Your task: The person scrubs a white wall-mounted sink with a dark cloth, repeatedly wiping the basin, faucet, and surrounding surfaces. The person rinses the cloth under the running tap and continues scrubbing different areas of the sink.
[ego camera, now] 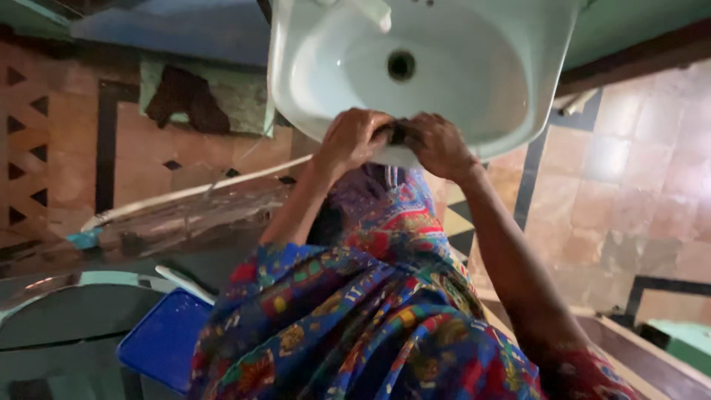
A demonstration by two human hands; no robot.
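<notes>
Together, left hand (354,139), right hand (438,144), fingers pinching dark object (398,133), sink (489,104) rim

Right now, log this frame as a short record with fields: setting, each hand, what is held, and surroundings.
Setting: tiled washroom, seen from above by the head camera
Left hand: at the front rim of the white basin, fingers closed on a small dark item
Right hand: at the same rim, also pinching the dark item
Held item: too small and dark to identify
Basin: drain hole visible; no running water seen
Clothing: patterned multicolour garment
Surroundings: blue plastic seat lower left, dark cloth on the floor
</notes>
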